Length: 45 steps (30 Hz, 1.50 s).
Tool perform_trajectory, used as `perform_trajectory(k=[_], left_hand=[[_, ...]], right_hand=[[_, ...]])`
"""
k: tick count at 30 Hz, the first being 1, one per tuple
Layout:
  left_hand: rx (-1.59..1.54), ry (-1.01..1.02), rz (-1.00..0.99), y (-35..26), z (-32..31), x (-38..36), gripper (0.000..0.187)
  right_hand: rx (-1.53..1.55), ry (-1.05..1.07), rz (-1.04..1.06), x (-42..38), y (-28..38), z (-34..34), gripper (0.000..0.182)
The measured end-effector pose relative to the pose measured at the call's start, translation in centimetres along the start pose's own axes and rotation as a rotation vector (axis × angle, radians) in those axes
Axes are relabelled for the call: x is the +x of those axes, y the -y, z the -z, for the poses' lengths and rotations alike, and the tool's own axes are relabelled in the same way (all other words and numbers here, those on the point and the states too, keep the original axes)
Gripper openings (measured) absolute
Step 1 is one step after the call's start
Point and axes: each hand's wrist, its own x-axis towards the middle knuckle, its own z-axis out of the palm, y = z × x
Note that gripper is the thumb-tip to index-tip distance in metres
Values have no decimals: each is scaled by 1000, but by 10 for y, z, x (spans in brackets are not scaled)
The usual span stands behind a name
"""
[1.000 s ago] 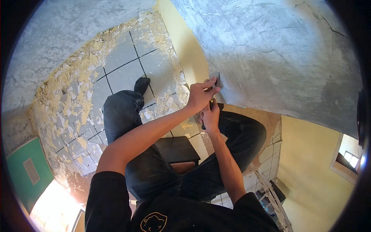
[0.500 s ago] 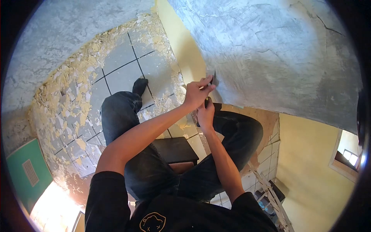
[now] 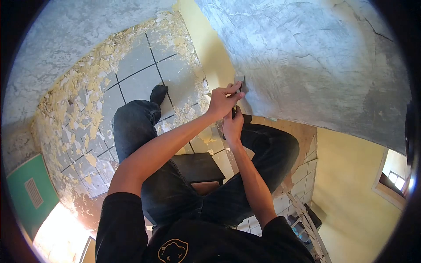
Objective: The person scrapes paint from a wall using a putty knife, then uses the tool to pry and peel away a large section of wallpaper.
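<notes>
A scraper (image 3: 241, 79) with a flat metal blade rests against the lower edge of the grey, bare wall (image 3: 307, 65), beside a strip of yellow paint (image 3: 215, 59). My left hand (image 3: 222, 103) is closed on the scraper near its blade, thumb and fingers pinching it. Just below, my right hand (image 3: 233, 126) wraps round the dark handle, of which only a short part shows. Both hands are close together, between my knees and the wall.
Yellow and white paint flakes (image 3: 83, 109) cover much of the tiled floor (image 3: 140, 83). Between my legs stands a dark stool (image 3: 199, 168). A ladder (image 3: 309, 223) is at the lower right, a green panel (image 3: 33, 193) at the far left.
Both hands have shifted slightly up along the wall with the scraper, and more of its blade shows. My grip looks the same.
</notes>
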Motion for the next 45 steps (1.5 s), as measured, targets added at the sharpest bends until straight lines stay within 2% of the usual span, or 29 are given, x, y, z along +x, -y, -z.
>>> perform_trajectory(k=[1,4,5,7,8,13,15,16,19,21,23,24,27,31,34,36,40,42,43,45], left_hand=[[0,-1,-4,4,-2,-1,43],[66,-67,-279,10,-8,-5,43],[67,-71,-276,9,-6,-2,43],[148,-49,-80,-6,-1,1,44],[103,-86,-155,3,-2,6,43],[108,-108,-123,-5,-4,1,41],[80,-60,-43,-4,-3,-3,43],[9,-95,-232,5,-7,-2,41],[-19,-37,-189,9,-6,1,40],[42,-58,-153,3,-1,4,40],[83,-35,-128,0,2,11,41],[93,-79,-177,2,-1,10,41],[66,-77,-102,1,0,9,40],[94,-84,-230,13,-3,4,41],[-24,-62,-327,6,-2,10,41],[59,-85,-149,-2,1,14,42],[133,-135,-215,-4,0,15,42],[91,-100,-106,-6,1,9,44],[95,-110,-110,-2,0,7,44],[-72,-43,-278,1,-1,3,44]], right_hand=[[0,-18,5,-5,-3,1,30],[2,-22,-44,-6,-3,5,31],[4,-13,-98,-5,-2,6,32],[-6,-19,-50,7,-5,-1,33],[-17,-30,3,11,-8,-2,34],[-78,-23,25,10,-9,-4,34],[-77,-14,17,4,-6,-4,34],[-57,-24,10,-3,-3,-2,34],[-59,-9,-48,0,-3,0,33],[-76,-65,82,10,-10,-4,32],[-104,-84,123,11,-2,-7,31],[-127,-92,181,10,0,-8,31],[-57,-42,89,10,-2,-10,30],[-58,-34,41,0,0,-8,29],[-30,-33,20,11,-2,-7,28],[-20,-35,76,23,-6,-10,27],[-4,-49,91,24,-8,-16,28],[-39,-87,153,16,-9,-18,29],[-34,-79,158,10,-7,-19,29],[23,-49,46,2,-4,-15,29]])
